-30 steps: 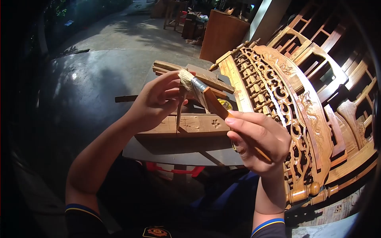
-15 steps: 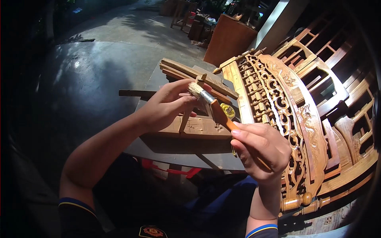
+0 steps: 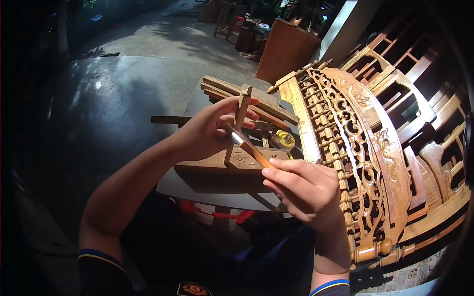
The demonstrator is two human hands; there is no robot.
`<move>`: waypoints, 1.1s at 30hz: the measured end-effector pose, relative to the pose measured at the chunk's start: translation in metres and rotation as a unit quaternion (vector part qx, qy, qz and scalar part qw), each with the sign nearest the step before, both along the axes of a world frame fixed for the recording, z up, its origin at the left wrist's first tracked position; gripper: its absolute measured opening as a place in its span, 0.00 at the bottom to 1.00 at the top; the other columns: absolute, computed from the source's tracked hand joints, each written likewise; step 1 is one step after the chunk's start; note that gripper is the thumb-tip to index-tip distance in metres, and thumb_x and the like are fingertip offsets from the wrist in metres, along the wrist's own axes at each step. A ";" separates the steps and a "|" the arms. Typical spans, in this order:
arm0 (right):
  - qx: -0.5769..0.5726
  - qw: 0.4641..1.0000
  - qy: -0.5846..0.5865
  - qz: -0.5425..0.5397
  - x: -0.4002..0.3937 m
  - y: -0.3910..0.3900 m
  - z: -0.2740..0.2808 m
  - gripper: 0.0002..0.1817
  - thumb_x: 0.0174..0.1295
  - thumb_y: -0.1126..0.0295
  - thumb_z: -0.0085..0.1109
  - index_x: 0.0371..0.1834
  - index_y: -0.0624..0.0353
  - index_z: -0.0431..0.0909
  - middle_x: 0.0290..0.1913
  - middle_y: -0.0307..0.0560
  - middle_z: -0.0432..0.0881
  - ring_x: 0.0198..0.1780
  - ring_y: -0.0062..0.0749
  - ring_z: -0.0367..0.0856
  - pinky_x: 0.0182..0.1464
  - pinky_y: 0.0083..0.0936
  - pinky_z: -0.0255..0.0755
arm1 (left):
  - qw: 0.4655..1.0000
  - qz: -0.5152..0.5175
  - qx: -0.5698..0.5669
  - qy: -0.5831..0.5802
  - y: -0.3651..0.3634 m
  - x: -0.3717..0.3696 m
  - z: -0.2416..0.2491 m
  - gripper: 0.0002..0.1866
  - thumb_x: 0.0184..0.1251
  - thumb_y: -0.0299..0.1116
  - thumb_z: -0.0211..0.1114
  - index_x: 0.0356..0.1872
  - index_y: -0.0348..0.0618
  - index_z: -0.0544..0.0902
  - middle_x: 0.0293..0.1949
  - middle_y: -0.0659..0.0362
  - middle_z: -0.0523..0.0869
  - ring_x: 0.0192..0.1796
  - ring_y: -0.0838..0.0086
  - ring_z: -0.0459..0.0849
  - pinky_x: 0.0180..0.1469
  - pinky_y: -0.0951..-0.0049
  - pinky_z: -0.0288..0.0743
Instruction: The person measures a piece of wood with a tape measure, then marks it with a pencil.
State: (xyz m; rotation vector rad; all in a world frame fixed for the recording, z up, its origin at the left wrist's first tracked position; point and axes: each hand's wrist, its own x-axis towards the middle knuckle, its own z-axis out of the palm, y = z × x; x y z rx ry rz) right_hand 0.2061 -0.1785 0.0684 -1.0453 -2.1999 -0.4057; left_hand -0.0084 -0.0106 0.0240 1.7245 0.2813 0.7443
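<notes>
My left hand (image 3: 213,124) is closed around a narrow wooden piece (image 3: 243,109), held upright and slightly tilted above the table. In my right hand (image 3: 308,190) is a paintbrush (image 3: 254,154) with an orange-brown handle and a metal band. Its bristle end points at the wooden piece near my left fingers; whether it touches cannot be made out. Below my hands lies a wooden block (image 3: 247,159) with marks on its face. A dark wooden bar (image 3: 170,120) sticks out to the left behind my left wrist.
A yellow tape measure (image 3: 284,139) sits right of the wood, on the grey table (image 3: 210,193). Several wooden strips (image 3: 222,86) are stacked at its far side. Carved, varnished furniture panels (image 3: 358,143) stand close on the right. Something red (image 3: 217,213) shows under the table edge.
The brush has moved down and left, from in front of the wooden piece's upper part to lower beside my left fingers. My right hand has shifted left with it.
</notes>
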 end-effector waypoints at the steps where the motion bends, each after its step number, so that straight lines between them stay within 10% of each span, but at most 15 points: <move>1: -0.002 1.000 -0.005 -0.002 0.002 0.001 0.000 0.14 0.60 0.69 0.82 0.49 0.53 0.93 0.45 0.47 0.93 0.38 0.39 0.94 0.36 0.30 0.85 | 1.000 -0.017 -0.008 -0.022 0.002 -0.001 -0.002 0.40 0.72 0.09 0.61 0.84 0.44 0.66 0.73 0.51 0.78 0.77 0.60 0.81 0.72 0.63 0.83; 9: -0.027 1.000 0.011 -0.004 -0.002 0.001 -0.007 0.12 0.63 0.69 0.79 0.49 0.53 0.92 0.41 0.44 0.91 0.35 0.37 0.92 0.34 0.31 0.84 | 0.996 -0.045 -0.064 -0.047 0.010 0.000 -0.011 0.33 0.77 0.31 0.65 0.81 0.38 0.69 0.71 0.46 0.82 0.77 0.59 0.80 0.77 0.54 0.78; 18: 0.007 0.999 -0.032 0.000 0.001 0.001 -0.004 0.11 0.64 0.68 0.78 0.49 0.52 0.92 0.44 0.44 0.93 0.35 0.37 0.92 0.35 0.29 0.84 | 0.999 -0.001 -0.021 -0.040 0.012 0.000 -0.014 0.18 0.87 0.38 0.62 0.66 0.36 0.81 0.62 0.52 0.88 0.68 0.64 0.88 0.70 0.61 0.83; 33: 0.010 1.000 0.002 0.017 0.001 0.000 0.001 0.13 0.61 0.70 0.81 0.49 0.50 0.93 0.46 0.46 0.94 0.37 0.34 0.93 0.35 0.28 0.85 | 0.996 0.025 -0.079 -0.045 0.015 -0.003 -0.012 0.21 0.90 0.46 0.59 0.66 0.38 0.81 0.58 0.55 0.88 0.65 0.63 0.90 0.64 0.58 0.88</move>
